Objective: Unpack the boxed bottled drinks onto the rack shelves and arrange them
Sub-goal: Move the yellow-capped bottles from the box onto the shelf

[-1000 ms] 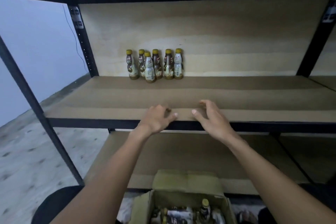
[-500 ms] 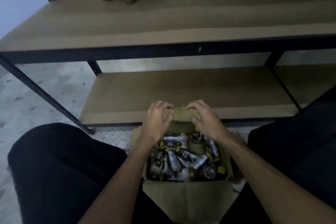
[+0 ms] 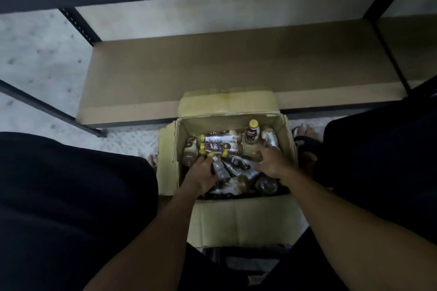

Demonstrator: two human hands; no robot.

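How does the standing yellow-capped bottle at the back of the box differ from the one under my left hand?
The standing yellow-capped bottle is upright and untouched; the lying bottle rests sideways, gripped by the left hand. Both have yellow caps and dark labels.

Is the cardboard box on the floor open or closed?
Open. The cardboard box has its flaps folded outward, and the bottles inside are showing.

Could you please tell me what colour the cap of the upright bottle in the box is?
Yellow; the cap shows best in the head view.
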